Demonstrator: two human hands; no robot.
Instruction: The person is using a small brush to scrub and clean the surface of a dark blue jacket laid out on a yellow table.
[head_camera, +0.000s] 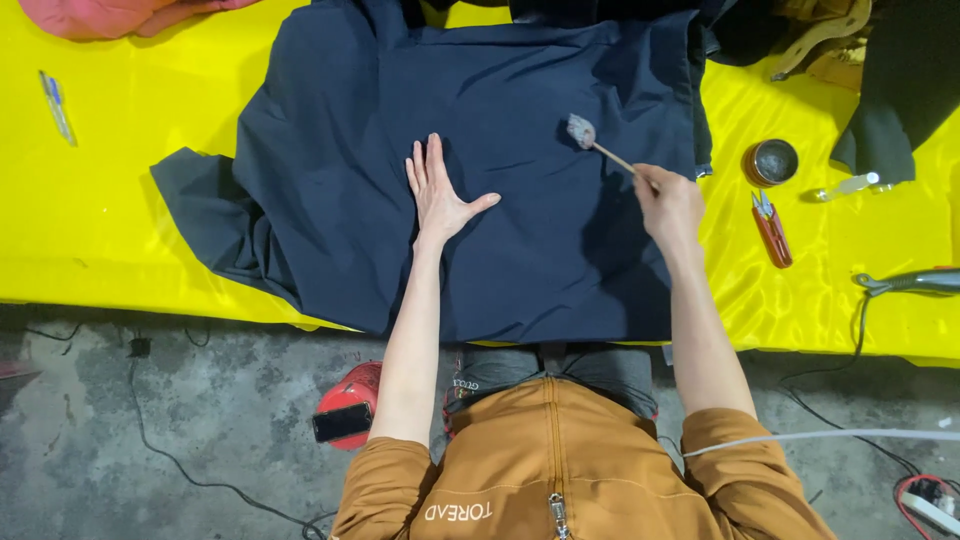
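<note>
A dark navy garment (520, 220) lies spread on the yellow table (110, 220). My left hand (437, 190) rests flat on the cloth, fingers together and thumb out, pressing it near the middle. My right hand (668, 203) grips the thin wooden handle of a small brush (583, 132), whose grey bristle head touches the fabric to the upper right of my left hand.
To the right of the garment sit a small round tin (771, 162), orange-handled snips (771, 228), a small clear bottle (848, 185) and a metal tool (915, 282) with a cord. Pens (57, 106) lie far left. More clothes are piled along the far edge. Cables run across the concrete floor.
</note>
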